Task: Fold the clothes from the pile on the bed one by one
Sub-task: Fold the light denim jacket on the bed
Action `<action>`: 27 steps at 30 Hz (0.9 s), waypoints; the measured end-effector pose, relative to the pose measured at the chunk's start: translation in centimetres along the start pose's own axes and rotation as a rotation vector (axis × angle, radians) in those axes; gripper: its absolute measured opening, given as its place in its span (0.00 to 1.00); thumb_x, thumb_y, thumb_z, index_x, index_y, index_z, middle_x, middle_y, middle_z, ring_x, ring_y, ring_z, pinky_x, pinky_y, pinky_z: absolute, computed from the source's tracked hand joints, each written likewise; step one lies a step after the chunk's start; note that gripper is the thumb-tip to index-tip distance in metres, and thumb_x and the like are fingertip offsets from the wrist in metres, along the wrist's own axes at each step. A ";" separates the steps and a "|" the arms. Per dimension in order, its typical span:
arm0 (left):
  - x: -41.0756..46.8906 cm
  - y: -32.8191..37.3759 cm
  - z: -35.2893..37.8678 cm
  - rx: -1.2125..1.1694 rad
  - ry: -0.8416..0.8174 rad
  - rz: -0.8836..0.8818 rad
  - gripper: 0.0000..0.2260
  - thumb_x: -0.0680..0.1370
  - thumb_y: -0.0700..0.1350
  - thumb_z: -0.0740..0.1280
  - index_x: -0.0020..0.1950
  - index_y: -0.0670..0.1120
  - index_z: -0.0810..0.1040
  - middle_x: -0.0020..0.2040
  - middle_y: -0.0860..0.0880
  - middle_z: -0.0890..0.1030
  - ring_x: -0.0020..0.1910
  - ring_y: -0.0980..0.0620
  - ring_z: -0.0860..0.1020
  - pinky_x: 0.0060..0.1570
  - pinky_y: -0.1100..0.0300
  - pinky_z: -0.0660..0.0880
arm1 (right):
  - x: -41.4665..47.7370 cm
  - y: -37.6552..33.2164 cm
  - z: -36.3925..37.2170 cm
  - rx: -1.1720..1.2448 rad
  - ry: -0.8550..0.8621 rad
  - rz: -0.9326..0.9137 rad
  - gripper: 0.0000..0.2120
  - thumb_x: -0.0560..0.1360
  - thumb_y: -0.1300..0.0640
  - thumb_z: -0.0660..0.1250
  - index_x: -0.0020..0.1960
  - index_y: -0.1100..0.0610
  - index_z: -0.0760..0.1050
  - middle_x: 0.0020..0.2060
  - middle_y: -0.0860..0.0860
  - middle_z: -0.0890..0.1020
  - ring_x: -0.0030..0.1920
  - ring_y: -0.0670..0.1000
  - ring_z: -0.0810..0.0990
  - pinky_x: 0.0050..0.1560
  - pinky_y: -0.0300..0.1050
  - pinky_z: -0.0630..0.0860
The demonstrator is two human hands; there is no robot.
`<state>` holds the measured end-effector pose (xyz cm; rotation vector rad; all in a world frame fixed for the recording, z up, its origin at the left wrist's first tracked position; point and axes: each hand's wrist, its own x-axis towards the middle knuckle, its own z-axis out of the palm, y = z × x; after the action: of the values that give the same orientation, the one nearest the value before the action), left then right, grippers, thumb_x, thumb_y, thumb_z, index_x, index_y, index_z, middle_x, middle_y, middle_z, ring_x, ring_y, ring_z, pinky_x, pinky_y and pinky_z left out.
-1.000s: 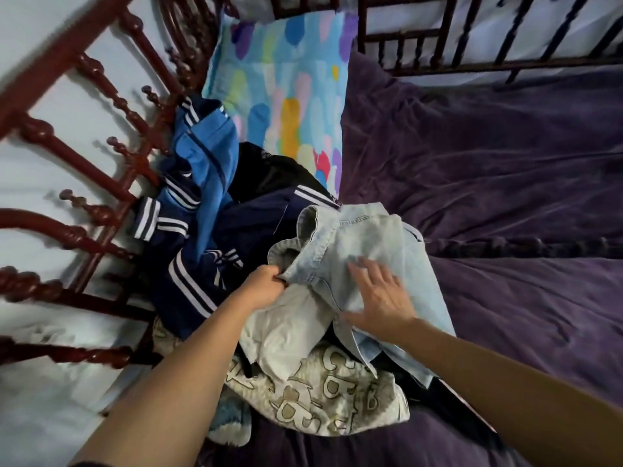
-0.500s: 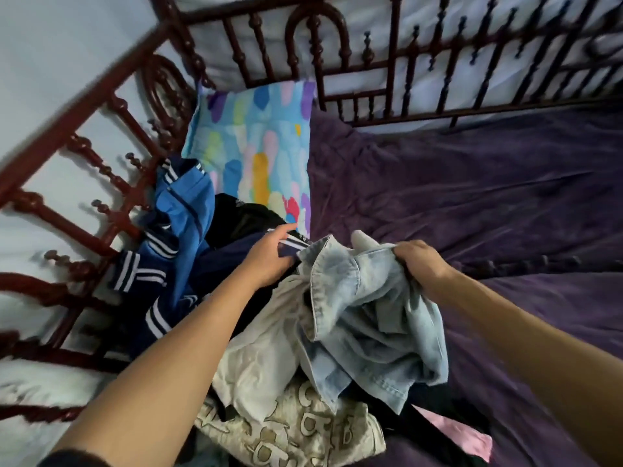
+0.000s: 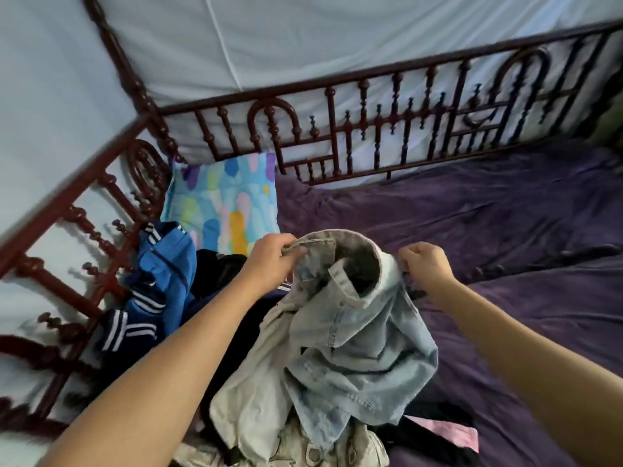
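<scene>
Both hands raised over the clothes pile (image 3: 303, 439) on the purple bed (image 3: 505, 230). Left hand (image 3: 269, 261) and right hand (image 3: 426, 269) each pinch the waistband of light denim jeans (image 3: 354, 348), held open; legs hang onto the pile.

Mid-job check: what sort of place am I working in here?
Most likely a bedroom: a purple-sheeted bed, a carved dark wooden rail along its edges, a colourful pillow in the corner, and a clothes pile lying on the sheet.
</scene>
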<state>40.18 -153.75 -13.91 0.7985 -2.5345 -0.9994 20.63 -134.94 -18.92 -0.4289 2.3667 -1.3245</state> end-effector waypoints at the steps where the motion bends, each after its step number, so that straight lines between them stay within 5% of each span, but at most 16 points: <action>1: -1.0 0.6 -1.3 0.082 0.066 0.078 0.11 0.77 0.44 0.68 0.34 0.48 0.73 0.26 0.55 0.70 0.29 0.54 0.67 0.34 0.56 0.61 | -1.8 0.0 0.8 -0.110 0.017 -0.057 0.05 0.72 0.58 0.64 0.42 0.54 0.79 0.40 0.55 0.82 0.41 0.57 0.80 0.46 0.50 0.77; 4: -3.5 1.7 -5.2 0.216 0.241 0.180 0.11 0.77 0.43 0.68 0.34 0.46 0.74 0.26 0.55 0.68 0.30 0.50 0.67 0.34 0.58 0.59 | -7.6 -0.3 4.2 -0.212 -0.010 -0.242 0.12 0.73 0.59 0.65 0.55 0.49 0.77 0.49 0.49 0.79 0.46 0.51 0.77 0.47 0.44 0.72; 8: -6.0 3.2 -9.8 0.168 0.356 0.258 0.15 0.75 0.46 0.66 0.35 0.36 0.74 0.27 0.42 0.75 0.29 0.42 0.72 0.32 0.53 0.67 | -15.0 -1.6 8.2 -0.059 -0.105 -0.459 0.12 0.77 0.59 0.63 0.57 0.47 0.76 0.56 0.45 0.77 0.53 0.45 0.77 0.51 0.46 0.75; 15: -8.5 7.4 -17.3 -0.056 0.530 0.224 0.17 0.72 0.41 0.67 0.27 0.43 0.64 0.24 0.49 0.63 0.24 0.54 0.60 0.25 0.58 0.58 | -21.4 -4.5 9.1 0.133 0.035 -0.589 0.04 0.77 0.53 0.67 0.43 0.50 0.78 0.44 0.42 0.79 0.42 0.43 0.78 0.41 0.32 0.71; 18: -8.3 9.8 -18.8 -0.346 0.504 0.121 0.14 0.71 0.42 0.67 0.28 0.45 0.66 0.26 0.47 0.65 0.25 0.52 0.63 0.26 0.61 0.60 | -22.5 -4.6 9.3 -0.040 -0.106 -0.552 0.01 0.75 0.50 0.69 0.46 0.47 0.79 0.44 0.40 0.80 0.43 0.39 0.78 0.42 0.31 0.70; 22: -8.3 13.1 -18.8 -0.818 0.244 -0.048 0.19 0.76 0.41 0.61 0.26 0.43 0.78 0.22 0.46 0.76 0.23 0.51 0.71 0.29 0.62 0.74 | -21.4 -4.4 9.8 -0.160 -0.309 -0.442 0.28 0.70 0.43 0.70 0.68 0.47 0.70 0.60 0.40 0.76 0.60 0.41 0.75 0.59 0.36 0.72; 27: -8.4 13.7 -18.4 -1.151 0.060 -0.112 0.10 0.79 0.39 0.57 0.53 0.36 0.73 0.32 0.39 0.81 0.33 0.41 0.82 0.36 0.48 0.82 | -21.3 -5.5 8.6 -0.015 0.000 -0.379 0.15 0.77 0.52 0.65 0.63 0.50 0.75 0.53 0.43 0.79 0.55 0.44 0.79 0.48 0.34 0.71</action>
<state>50.03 -150.26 8.19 0.5550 -1.4196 -2.0634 43.79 -134.62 -14.35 -0.9182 2.3752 -1.4616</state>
